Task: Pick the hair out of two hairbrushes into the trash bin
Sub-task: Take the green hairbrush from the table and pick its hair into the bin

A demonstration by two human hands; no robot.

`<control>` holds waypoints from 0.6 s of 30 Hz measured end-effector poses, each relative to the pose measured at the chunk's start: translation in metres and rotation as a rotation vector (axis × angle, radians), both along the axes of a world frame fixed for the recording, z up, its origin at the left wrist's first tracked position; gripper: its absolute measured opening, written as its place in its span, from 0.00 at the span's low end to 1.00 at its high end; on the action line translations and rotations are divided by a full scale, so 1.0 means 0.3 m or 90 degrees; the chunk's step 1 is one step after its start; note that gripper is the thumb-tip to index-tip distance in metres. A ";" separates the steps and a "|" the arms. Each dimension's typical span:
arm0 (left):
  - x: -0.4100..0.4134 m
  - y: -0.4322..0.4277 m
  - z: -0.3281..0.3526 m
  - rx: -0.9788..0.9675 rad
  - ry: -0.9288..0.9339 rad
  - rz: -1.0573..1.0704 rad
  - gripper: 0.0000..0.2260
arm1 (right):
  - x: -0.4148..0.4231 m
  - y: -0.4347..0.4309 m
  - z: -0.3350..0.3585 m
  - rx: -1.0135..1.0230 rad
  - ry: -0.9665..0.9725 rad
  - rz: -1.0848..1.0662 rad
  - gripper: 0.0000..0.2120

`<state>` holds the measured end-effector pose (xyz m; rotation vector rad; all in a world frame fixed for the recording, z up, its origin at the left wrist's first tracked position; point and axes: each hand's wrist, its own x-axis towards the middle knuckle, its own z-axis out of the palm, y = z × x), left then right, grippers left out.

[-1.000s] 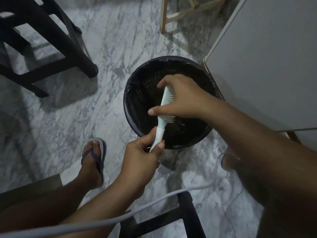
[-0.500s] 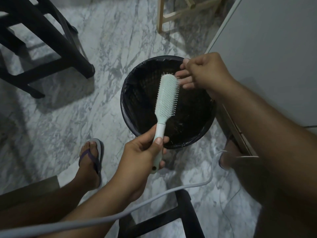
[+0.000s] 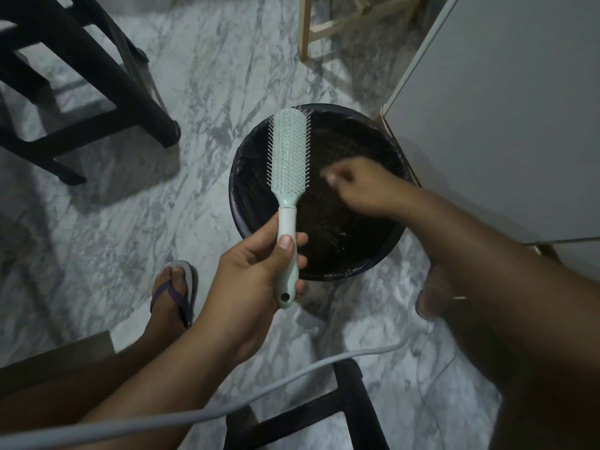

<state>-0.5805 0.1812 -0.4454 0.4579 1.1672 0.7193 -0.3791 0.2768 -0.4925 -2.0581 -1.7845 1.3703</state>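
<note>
- I see the mint-green hairbrush (image 3: 289,151), bristles facing the camera, its head over the trash bin's (image 3: 234,203) left edge.
- The left hand (image 3: 256,264) grips the brush handle, thumb across the front.
- The right hand (image 3: 360,186) is over the bin's middle and blurred, so I cannot tell its grip.
- The bin stands on the marble floor (image 3: 201,92).

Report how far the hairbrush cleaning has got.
Done, apparently: the mint hairbrush shows no obvious hair among its bristles. In hand: the left hand grips its handle, holding the head over the trash bin, while the right hand, blurred, is over the bin's opening. Whether it pinches hair cannot be told. Left: a second brush, which is not in view.
</note>
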 end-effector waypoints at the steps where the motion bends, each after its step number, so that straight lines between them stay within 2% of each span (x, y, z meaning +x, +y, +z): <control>1: 0.000 -0.005 -0.003 0.007 0.012 -0.010 0.17 | -0.014 0.015 0.047 0.016 0.172 -0.114 0.16; 2: 0.001 -0.009 -0.004 0.016 0.026 -0.021 0.17 | -0.023 0.027 0.097 -0.003 0.342 -0.203 0.16; 3: 0.001 -0.014 -0.006 0.022 0.041 -0.033 0.18 | -0.027 0.036 0.132 -0.023 0.454 -0.254 0.16; 4: 0.003 -0.019 -0.008 0.027 0.054 -0.045 0.18 | -0.030 0.043 0.155 -0.011 0.497 -0.261 0.15; 8: 0.017 -0.033 -0.014 0.028 0.084 -0.076 0.19 | -0.031 0.053 0.154 0.131 0.409 -0.263 0.12; 14: 0.038 -0.043 -0.009 0.026 0.045 -0.085 0.23 | 0.021 0.060 0.176 0.052 0.434 -0.312 0.11; 18: 0.038 -0.053 -0.007 0.022 0.039 -0.077 0.24 | 0.062 0.074 0.199 0.130 0.428 -0.410 0.08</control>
